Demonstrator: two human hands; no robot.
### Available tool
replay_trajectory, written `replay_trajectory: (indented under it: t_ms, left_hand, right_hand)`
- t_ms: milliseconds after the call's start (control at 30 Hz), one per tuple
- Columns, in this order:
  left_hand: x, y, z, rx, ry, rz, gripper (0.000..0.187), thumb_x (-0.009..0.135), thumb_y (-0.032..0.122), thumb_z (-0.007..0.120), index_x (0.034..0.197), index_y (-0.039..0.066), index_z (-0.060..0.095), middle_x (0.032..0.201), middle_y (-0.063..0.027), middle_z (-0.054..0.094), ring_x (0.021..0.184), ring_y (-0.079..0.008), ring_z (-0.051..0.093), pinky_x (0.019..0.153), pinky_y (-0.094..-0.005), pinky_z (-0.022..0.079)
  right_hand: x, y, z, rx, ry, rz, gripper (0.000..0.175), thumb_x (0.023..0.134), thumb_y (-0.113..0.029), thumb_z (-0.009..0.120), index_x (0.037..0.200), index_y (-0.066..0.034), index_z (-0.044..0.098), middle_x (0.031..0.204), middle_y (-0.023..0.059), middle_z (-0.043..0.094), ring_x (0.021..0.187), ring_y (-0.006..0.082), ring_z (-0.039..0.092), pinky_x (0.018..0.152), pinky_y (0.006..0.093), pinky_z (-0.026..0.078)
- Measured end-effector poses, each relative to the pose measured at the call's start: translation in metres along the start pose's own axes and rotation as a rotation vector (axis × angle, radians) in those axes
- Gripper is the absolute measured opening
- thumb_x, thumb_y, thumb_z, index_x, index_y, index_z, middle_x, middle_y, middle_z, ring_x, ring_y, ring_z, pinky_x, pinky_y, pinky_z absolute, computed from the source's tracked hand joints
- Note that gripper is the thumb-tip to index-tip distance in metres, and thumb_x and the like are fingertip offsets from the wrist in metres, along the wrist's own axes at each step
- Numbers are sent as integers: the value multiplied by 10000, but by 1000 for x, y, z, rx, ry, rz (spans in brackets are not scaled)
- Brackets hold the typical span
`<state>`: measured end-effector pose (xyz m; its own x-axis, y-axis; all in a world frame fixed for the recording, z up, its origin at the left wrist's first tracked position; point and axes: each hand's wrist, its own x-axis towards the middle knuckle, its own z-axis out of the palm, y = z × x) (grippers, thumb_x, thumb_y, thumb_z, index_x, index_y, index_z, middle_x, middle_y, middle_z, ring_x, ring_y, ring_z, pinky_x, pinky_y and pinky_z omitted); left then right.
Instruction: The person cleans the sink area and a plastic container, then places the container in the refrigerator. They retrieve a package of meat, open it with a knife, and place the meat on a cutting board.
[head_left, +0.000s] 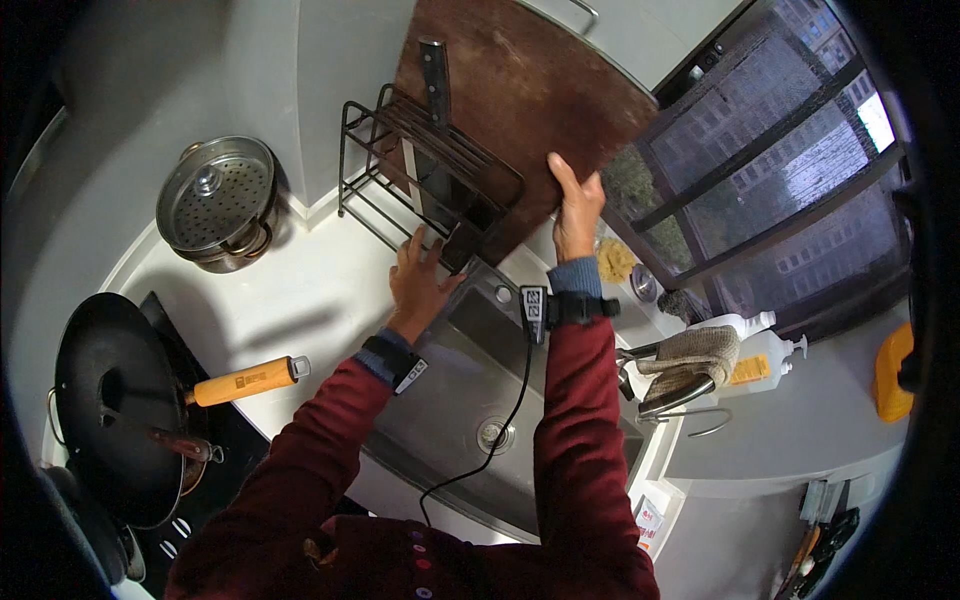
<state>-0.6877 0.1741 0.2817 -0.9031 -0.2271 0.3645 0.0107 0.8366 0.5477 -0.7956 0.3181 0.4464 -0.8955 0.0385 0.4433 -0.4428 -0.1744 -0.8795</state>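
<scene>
A large dark brown wooden cutting board (517, 82) stands in a black wire rack (450, 150) at the counter's back corner. My right hand (577, 214) grips the board's right edge, thumb on its front face and the other fingers mostly hidden behind. Low at the rack's front, my left hand (416, 281) has its fingers spread against or very near the bottom wires; contact is hard to tell. Also in the rack, a knife shows its black riveted handle (435, 79) upright, with the broad blade (433, 184) behind the wires.
A stainless steel sink (427, 405) lies below my hands. To the left are a lidded steamer pot (217, 199) and a black wok (120, 412) on the hob. A faucet draped with a cloth (694, 360) and bottles (757, 360) stand right, near the window (772, 165).
</scene>
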Motion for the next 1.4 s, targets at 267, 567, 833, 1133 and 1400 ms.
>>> replay_trajectory:
  t_ms: [267, 567, 833, 1133, 1400]
  left_hand:
    - [0, -1, -1, -54, 83, 64, 679, 700, 411, 708, 1243, 59, 500, 1391, -113, 290, 1226, -322, 327, 905, -444, 373]
    - [3, -12, 4, -67, 161, 188, 732, 704, 410, 717, 1267, 23, 453, 1376, -190, 310, 1153, -395, 377, 895, -479, 364]
    - [4, -12, 7, -52, 153, 217, 745, 681, 356, 754, 1253, -2, 440, 1367, -215, 312, 1152, -423, 369, 903, -479, 365]
    - [4, -17, 8, -28, 129, 227, 795, 689, 381, 754, 1306, 42, 385, 1377, -205, 308, 1194, -411, 347, 914, -487, 346]
    - [-15, -3, -25, -251, 115, 5, 714, 770, 442, 666, 1281, 7, 423, 1356, -220, 362, 1238, -418, 341, 1006, -421, 298]
  right_hand:
    - [-56, -41, -49, 95, 271, -72, 430, 783, -21, 665, 1177, -2, 495, 1125, 72, 568, 1000, 183, 546, 903, 313, 429]
    - [-109, -58, -96, 106, 418, -76, 386, 805, -40, 632, 1165, 4, 499, 1128, 73, 557, 987, 193, 551, 894, 336, 436]
    - [-157, -78, -83, 54, 497, -87, 391, 802, -99, 651, 1153, 0, 510, 1119, 72, 552, 995, 192, 523, 910, 336, 398]
    - [-211, -113, -41, -136, 683, -170, 366, 799, -55, 656, 1129, 34, 524, 1105, 107, 564, 954, 185, 546, 888, 327, 423]
    - [-263, -175, -57, -400, 584, -82, 372, 728, 14, 662, 1088, 38, 573, 1022, 101, 612, 909, 186, 569, 869, 317, 432]
